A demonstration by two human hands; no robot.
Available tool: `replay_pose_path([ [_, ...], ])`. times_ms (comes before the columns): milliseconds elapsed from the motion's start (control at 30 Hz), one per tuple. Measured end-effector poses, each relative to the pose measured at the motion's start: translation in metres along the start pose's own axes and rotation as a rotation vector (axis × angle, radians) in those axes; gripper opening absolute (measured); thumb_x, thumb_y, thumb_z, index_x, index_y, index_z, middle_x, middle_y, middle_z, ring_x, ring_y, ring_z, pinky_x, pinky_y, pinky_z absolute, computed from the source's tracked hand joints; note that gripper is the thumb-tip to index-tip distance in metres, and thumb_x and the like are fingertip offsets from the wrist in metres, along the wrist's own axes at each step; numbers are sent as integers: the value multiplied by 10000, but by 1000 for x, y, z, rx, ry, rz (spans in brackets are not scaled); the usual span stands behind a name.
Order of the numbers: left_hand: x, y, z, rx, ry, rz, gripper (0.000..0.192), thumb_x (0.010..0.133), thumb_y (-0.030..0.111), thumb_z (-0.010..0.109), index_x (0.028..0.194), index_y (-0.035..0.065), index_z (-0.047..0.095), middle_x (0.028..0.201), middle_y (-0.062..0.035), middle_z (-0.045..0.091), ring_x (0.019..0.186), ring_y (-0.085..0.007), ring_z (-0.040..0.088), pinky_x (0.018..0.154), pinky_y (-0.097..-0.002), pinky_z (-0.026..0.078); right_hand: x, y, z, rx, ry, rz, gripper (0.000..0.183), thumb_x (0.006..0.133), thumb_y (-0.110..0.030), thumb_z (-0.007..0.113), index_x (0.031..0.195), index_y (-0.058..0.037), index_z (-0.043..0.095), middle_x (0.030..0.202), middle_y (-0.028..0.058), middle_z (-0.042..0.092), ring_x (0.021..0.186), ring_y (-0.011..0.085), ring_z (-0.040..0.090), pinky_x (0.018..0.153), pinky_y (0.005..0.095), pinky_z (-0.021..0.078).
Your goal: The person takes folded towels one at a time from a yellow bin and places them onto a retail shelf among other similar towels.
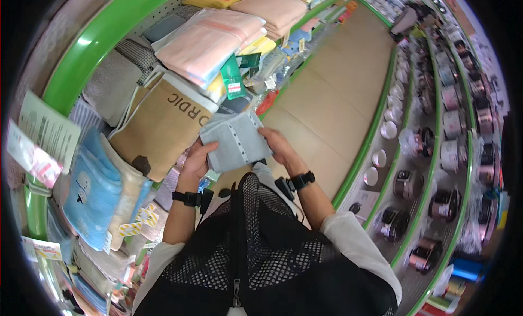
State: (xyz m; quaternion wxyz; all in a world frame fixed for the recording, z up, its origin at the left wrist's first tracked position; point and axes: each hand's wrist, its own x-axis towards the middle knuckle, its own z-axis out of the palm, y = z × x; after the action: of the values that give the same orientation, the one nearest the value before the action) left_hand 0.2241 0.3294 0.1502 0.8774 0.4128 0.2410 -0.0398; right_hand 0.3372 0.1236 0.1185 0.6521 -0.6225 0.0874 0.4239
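Observation:
A folded light grey-blue towel [237, 141] with dark dotted bands is held between both hands in front of my body. My left hand [198, 157] grips its left edge, thumb on top. At its right edge, my right hand [278, 145] pinches the cloth. Just left of it lies a folded brown towel [163, 126] with dark lettering and a dark patch, on the shelf. Above are a folded pink-and-white towel [208, 42] and a green hang tag [233, 78]. Both wrists wear black straps.
Green-edged shelving [92, 50] on the left holds stacked towels, including a blue towel [94, 189]. Price cards stick out at far left. Across the tiled aisle floor [339, 70], another shelf unit [367, 144] carries white bowls [388, 129] and lidded containers [444, 205].

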Motion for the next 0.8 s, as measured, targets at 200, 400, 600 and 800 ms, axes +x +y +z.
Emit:
replay_pose_path([
  [200,57,-29,-28,-310,250,118,470,757,-13,555,1203,36,417,1152,-99,498,1061,-247,487,921,-364,403,40,-94,24,-200,-205,-420,559,807,-280,546,1199,93,405,1074,180,553,969,234,535,865,311,393],
  [400,77,-36,-9,-134,426,183,441,778,-16,524,1191,52,386,1166,-93,469,1047,-244,486,887,-359,432,133,-27,-13,-600,45,-372,498,799,-238,562,1198,28,430,1031,137,548,887,198,550,731,329,470],
  [600,74,-40,-12,-115,560,132,396,770,-39,509,1151,16,421,1121,-106,494,1020,-241,503,866,-345,448,116,-28,-10,-250,-26,-141,445,763,-129,557,1148,71,458,940,167,584,737,185,596,566,263,496],
  [800,77,-36,-16,-40,569,178,422,770,-21,530,1177,2,420,1142,-118,491,1007,-246,514,852,-345,457,115,-29,1,-180,-6,-279,356,792,-139,536,1087,53,489,838,113,584,684,172,588,574,287,518],
])
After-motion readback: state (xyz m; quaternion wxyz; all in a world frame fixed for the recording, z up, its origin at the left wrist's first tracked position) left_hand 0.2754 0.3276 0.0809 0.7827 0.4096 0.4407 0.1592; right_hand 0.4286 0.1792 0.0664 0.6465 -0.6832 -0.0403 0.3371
